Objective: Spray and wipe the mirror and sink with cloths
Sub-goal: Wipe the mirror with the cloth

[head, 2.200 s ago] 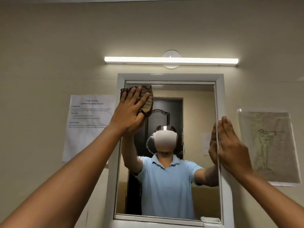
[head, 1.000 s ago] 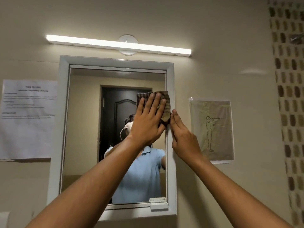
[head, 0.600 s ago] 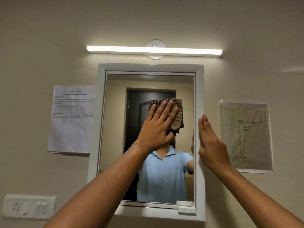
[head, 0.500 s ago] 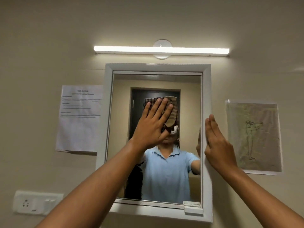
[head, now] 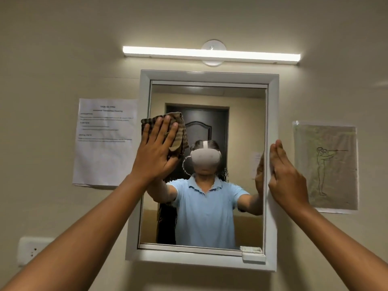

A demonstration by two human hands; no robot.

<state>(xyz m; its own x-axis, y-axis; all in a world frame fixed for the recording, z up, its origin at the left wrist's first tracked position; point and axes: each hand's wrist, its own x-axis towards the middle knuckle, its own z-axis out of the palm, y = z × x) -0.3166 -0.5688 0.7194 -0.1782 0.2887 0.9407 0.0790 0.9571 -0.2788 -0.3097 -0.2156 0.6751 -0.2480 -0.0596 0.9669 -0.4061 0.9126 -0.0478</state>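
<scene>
While my left hand (head: 156,152) pressed the brown checked cloth (head: 178,131) flat against the glass, the rectangular wall mirror in its white frame (head: 272,114) took the wipe at its left edge, at about mid-height. Half a second before, that same cloth had been near the middle of the glass, and a second before it had been against the right edge, so I had swept one full band from right to left. I judged the upper half largely covered by then, with the lower half of the glass not yet wiped.

My right hand (head: 287,177) had stayed where it was, flat on the right side of the frame, steadying it. Its fingers (head: 276,151) lay straight and together, holding nothing. The fingers (head: 161,131) of my left hand were straight and slightly spread over the cloth, pinning it by pressure, not gripping it; a loose corner hung free to the right of my palm.

The sink lay out of view below, so I could not tell its condition. That part of the job I reckoned not yet begun.
</scene>
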